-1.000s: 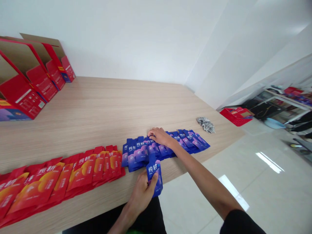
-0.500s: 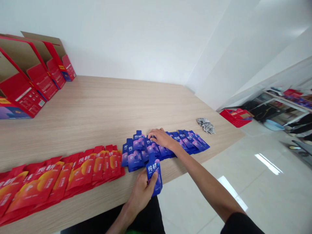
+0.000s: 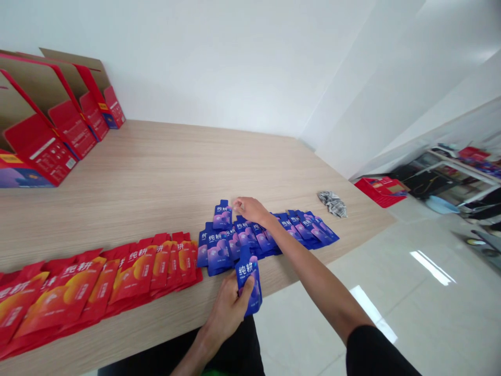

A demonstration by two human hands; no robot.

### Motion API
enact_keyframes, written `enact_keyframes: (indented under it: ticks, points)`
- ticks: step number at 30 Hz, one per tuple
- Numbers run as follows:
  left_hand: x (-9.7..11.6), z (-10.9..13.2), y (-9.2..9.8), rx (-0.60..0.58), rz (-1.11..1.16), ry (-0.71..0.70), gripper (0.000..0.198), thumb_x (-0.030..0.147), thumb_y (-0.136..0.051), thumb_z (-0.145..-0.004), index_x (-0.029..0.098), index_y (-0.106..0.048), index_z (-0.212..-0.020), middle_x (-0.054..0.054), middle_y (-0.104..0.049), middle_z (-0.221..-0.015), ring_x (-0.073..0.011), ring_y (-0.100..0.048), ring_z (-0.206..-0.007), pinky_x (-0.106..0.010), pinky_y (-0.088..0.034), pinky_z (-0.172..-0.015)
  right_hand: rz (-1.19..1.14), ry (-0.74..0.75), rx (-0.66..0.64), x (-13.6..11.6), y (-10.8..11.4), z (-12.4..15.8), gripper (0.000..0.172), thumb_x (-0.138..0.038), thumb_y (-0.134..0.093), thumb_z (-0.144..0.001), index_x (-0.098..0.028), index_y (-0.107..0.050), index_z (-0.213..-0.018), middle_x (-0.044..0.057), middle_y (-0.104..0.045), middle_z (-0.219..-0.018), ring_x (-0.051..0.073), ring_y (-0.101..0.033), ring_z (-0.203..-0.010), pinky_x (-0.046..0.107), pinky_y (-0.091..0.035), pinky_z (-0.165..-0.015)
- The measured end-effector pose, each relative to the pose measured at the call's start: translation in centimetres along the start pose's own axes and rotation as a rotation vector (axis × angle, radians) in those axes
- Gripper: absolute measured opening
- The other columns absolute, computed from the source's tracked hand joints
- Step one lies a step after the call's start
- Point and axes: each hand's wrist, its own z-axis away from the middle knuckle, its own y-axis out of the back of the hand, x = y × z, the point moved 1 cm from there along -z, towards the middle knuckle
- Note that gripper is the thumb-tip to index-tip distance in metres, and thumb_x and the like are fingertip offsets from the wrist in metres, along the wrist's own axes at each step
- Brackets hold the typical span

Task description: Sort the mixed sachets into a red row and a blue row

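Observation:
A blue spout pouch (image 3: pixel 253 297) with white lettering is in my left hand (image 3: pixel 229 305), its thumb pressed across the front, close to the table's front edge. My right hand (image 3: pixel 250 210) reaches over the row of blue pouches (image 3: pixel 219 256), fingers curled together at the right edge of another blue pouch (image 3: pixel 223 217). That pouch sits behind the left end of the row. The right fingertips are small in view, and their exact contact is partly hidden. Several blue pouches overlap along the row, some behind my right forearm.
Overlapping red pouches (image 3: pixel 133 271) run along the table's front left. Open red cartons (image 3: pixel 58 151) stand at the back left by the wall. A crumpled grey cloth (image 3: pixel 332 203) lies on the right of the wooden table (image 3: pixel 188 162); a red crate (image 3: pixel 381 191) is beyond it.
My right hand has moved slightly back and left, and the blue pouch beside its fingers has shifted back from the row. My left hand keeps its pouch in nearly the same place.

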Motion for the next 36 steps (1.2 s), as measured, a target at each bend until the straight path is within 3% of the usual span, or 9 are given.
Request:
enact_keyframes:
  ticks: [5, 9, 14, 20, 24, 29, 36]
  points:
    - [-0.2, 0.1, 0.0, 0.000, -0.020, 0.014, 0.047, 0.054, -0.056, -0.102, 0.020, -0.077, -0.127, -0.005, -0.075, -0.077, -0.0297, -0.076, -0.092, -0.042, -0.066, -0.081, 0.022, -0.052, -0.003, -0.6, -1.6, -3.8, 0.023, -0.028, -0.068, -0.101, -0.016, -0.071, -0.121, 0.012, -0.068, -0.118, 0.022, -0.065, -0.108, 0.034, -0.049, -0.101]
    - [-0.5, 0.1, 0.1, -0.004, -0.008, 0.010, 0.048, 0.053, -0.056, -0.103, 0.021, -0.075, -0.133, -0.006, -0.077, -0.080, -0.0306, -0.077, -0.095, -0.044, -0.066, -0.085, -0.012, -0.023, -0.026, -0.6, -2.2, -4.6, 0.035, -0.026, -0.075, -0.096, -0.017, -0.068, -0.128, 0.012, -0.061, -0.122, 0.022, -0.062, -0.109, 0.036, -0.049, -0.102]
    - [-0.6, 0.1, 0.2, 0.006, 0.021, 0.011, 0.051, 0.054, -0.059, -0.101, 0.023, -0.072, -0.139, -0.007, -0.080, -0.094, -0.0308, -0.076, -0.099, -0.044, -0.066, -0.087, -0.041, 0.043, -0.061, 0.1, -2.2, -3.6, 0.035, -0.026, -0.083, -0.090, -0.020, -0.070, -0.121, 0.010, -0.057, -0.121, 0.025, -0.058, -0.115, 0.042, -0.047, -0.106]
    - [-0.3, 0.2, 0.1, -0.001, -0.003, 0.015, 0.053, 0.056, -0.056, -0.102, 0.022, -0.072, -0.139, -0.008, -0.080, -0.094, -0.0309, -0.075, -0.104, -0.045, -0.065, -0.092, -0.042, 0.110, -0.090, 0.2, -2.0, -2.3, 0.032, -0.030, -0.086, -0.088, -0.023, -0.073, -0.115, 0.010, -0.056, -0.124, 0.027, -0.054, -0.124, 0.044, -0.043, -0.111]
    - [0.1, 0.8, 0.8, -0.002, -0.050, -0.024, 0.051, 0.058, -0.054, -0.103, 0.019, -0.078, -0.126, -0.009, -0.080, -0.097, -0.0323, -0.073, -0.110, -0.046, -0.061, -0.098, -0.048, 0.134, -0.095, 0.0, -1.6, -1.9, 0.030, -0.026, -0.087, -0.087, -0.021, -0.073, -0.114, 0.012, -0.059, -0.126, 0.027, -0.053, -0.130, 0.044, -0.041, -0.114]
    - [0.7, 1.2, 3.0, -0.010, -0.099, -0.039, 0.048, 0.057, -0.050, -0.106, 0.019, -0.078, -0.097, -0.006, -0.078, -0.092, -0.0261, -0.073, -0.091, -0.036, -0.060, -0.087, -0.101, 0.236, -0.119, -0.2, -1.3, -1.5, 0.031, -0.022, -0.087, -0.085, -0.022, -0.074, -0.112, 0.012, -0.064, -0.131, 0.027, -0.051, -0.138, 0.047, -0.037, -0.119]
    - [0.4, -0.5, 3.5, -0.011, -0.120, -0.056, 0.047, 0.057, -0.050, -0.105, 0.018, -0.075, -0.101, -0.007, -0.078, -0.098, -0.0250, -0.071, -0.094, -0.036, -0.058, -0.091, -0.148, 0.311, -0.184, -0.7, -0.8, 0.0, 0.032, -0.025, -0.085, -0.088, -0.024, -0.074, -0.118, 0.011, -0.066, -0.137, 0.028, -0.049, -0.145, 0.047, -0.035, -0.122]
